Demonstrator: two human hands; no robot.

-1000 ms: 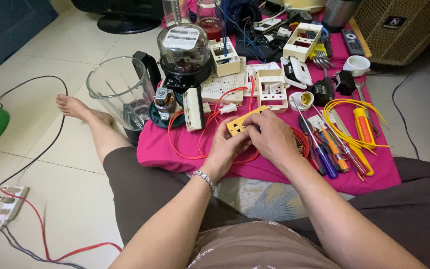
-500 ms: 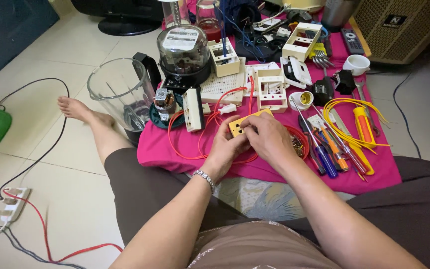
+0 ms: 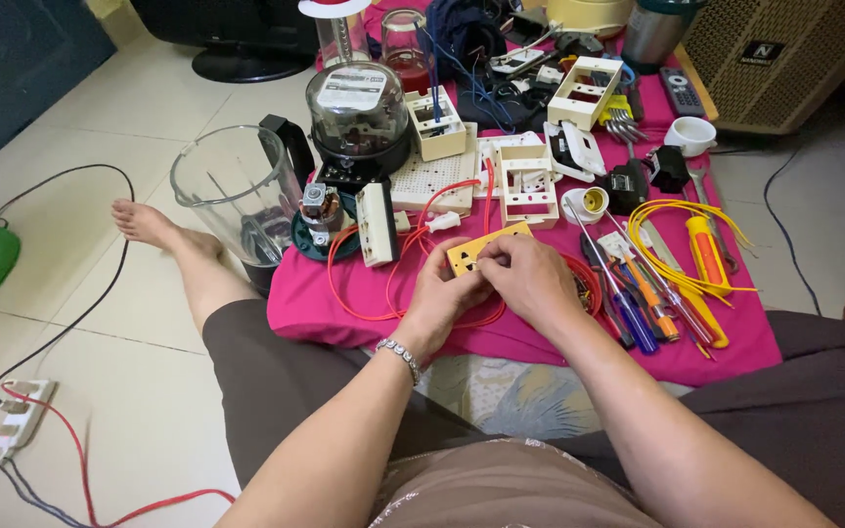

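Observation:
A small yellow socket plate (image 3: 471, 250) is held between both hands over the pink cloth (image 3: 530, 337). My left hand (image 3: 445, 298) grips its lower left side, and my right hand (image 3: 528, 281) holds its right side with fingertips pinching at the plate's middle. A red wire (image 3: 364, 293) loops on the cloth under and left of the hands, ending in a white plug (image 3: 442, 222). A bracelet sits on my left wrist.
A clear blender jug (image 3: 232, 196), a round meter with a glass dome (image 3: 359, 112), cream switch boxes (image 3: 527, 191), screwdrivers (image 3: 638, 293), yellow wires (image 3: 682, 230) and a lamp holder (image 3: 589, 202) crowd the cloth. A power strip (image 3: 17, 416) lies on the tiled floor.
Both hands have stayed on the yellow plate, turning it slightly; the right fingers have shifted onto its middle.

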